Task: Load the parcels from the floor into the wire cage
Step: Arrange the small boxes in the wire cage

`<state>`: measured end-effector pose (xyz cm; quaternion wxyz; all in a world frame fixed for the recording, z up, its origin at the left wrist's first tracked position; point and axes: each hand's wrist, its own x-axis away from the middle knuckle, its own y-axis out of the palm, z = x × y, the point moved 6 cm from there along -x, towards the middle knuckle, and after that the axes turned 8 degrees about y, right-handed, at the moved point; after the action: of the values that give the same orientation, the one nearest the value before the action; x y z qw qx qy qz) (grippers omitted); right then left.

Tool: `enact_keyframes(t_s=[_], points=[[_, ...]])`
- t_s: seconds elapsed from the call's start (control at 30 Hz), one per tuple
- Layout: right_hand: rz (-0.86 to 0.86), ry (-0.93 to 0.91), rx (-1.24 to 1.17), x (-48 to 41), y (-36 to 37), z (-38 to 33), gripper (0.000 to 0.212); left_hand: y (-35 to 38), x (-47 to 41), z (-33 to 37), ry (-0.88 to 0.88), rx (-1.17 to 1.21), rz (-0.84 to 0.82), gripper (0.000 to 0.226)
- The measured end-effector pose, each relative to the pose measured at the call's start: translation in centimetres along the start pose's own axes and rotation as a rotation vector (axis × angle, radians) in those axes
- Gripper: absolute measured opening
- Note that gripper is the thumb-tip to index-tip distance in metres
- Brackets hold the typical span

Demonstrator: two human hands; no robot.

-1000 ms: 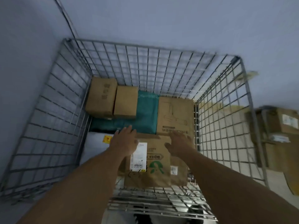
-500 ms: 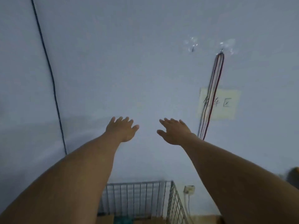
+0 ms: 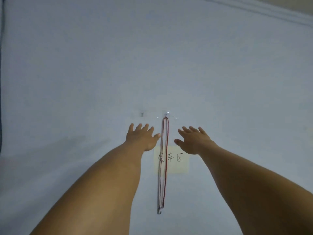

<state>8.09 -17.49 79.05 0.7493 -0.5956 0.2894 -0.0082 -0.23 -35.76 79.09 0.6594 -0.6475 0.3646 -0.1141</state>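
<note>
**Two open hands raised before a bare wall**

Both arms reach forward and up, palms facing away. The left hand (image 3: 142,138) and the right hand (image 3: 194,141) hold nothing. The fingers of each are straight and spread, with the thumbs pointing inward toward one another. The two hands are level and near each other, with a gap between them.

Behind them is a pale blue-grey wall (image 3: 152,56). Two small clear hooks are stuck to it side by side, just above the fingertips. The left hook (image 3: 142,114) is bare. From the right hook (image 3: 166,114) hangs a long loop of thin cords (image 3: 164,167), one red and at least one pale, ending in a small metal clip low down. The cords fall straight through the gap between the hands, and the left thumb is just beside them.

One yellow note (image 3: 179,165) is on the wall below the hands and carries three handwritten characters. The cords cross its left part and run over the first character. The heels of the hands overlap its upper corners.

One dark cable (image 3: 1,82) runs down the far left edge. A ridged moulding (image 3: 271,11) crosses the top right corner.

The parcels and the cage are out of frame, so where they are cannot be told.
</note>
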Motion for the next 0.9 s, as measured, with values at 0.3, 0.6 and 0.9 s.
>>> enact_keyframes(t_s=[0.3, 0.6, 0.9], points=[[-0.027, 0.280, 0.070, 4.3, -0.8, 25.7, 0.069, -1.8, -7.6, 24.8, 0.191, 0.146, 0.033, 0.072], [-0.083, 0.500, 0.059, 6.6, 4.7, 43.0, 0.068, 0.5, -15.2, 44.3, 0.426, 0.140, 0.064, 0.071], [-0.097, 0.543, 0.081, -0.6, 11.6, 53.6, 0.066, 7.1, -26.9, 50.3, 0.426, 0.171, 0.018, 0.070]])
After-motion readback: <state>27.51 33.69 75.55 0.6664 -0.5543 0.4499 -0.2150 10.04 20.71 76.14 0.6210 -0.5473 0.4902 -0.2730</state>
